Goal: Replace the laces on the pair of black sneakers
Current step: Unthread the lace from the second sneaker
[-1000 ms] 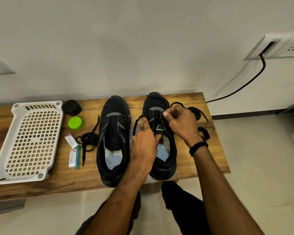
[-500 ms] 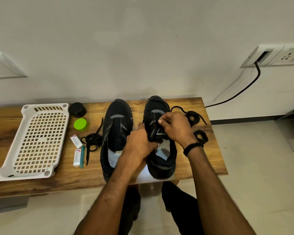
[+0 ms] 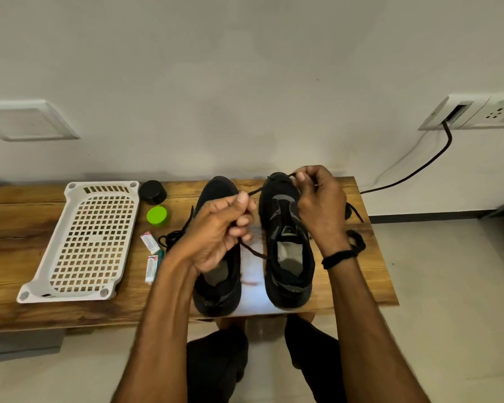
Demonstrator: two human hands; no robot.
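One wooden bench carries one white basket, left of the fingers, and two black sneakers beneath them. The left hand and right hand have risen from the right sneaker. Each pinches one lace, now stretched between them, so they are likely drawing it through. Two loose lace bundles, two jars and two small boxes lie aside.

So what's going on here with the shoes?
A person is working on the right sneaker, pinching a black lace in both hands. The left hand and right hand hold it stretched above the toe, and it trails down to the sneaker's side. The left sneaker stands beside it on the bench, a spare lace loose to its left.
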